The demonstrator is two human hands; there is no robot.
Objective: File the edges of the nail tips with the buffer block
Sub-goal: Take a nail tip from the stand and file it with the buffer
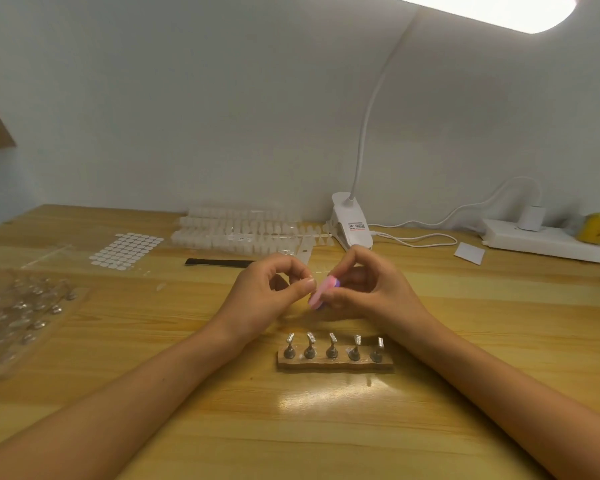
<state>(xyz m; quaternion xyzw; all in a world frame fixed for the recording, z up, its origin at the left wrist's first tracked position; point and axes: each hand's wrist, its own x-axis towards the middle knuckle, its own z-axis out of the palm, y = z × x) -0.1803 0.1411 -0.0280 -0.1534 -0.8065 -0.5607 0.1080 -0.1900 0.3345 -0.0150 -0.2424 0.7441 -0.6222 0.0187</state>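
Left hand: your left hand, at the centre of the frame, has thumb and forefinger pinched together right against the buffer. What they pinch is too small and clear to make out; I judge it to be a nail tip.
Right hand: your right hand grips the pink-and-purple buffer block with curled fingers, held up above the table.
Spare stock: strips of nail tips lie in the upper middle, beside the clip lamp.
Stand: the five-peg holder stand sits just below your hands.
Stroke: keep the pinch low on the tip so its edge stands proud of your fingertips, and draw the block along that edge lightly in one direction.
Angle: tilt the block to follow the curve and turn the tip rather than the block.
Watch for: pressing hard may flick the tip out of your pinch.
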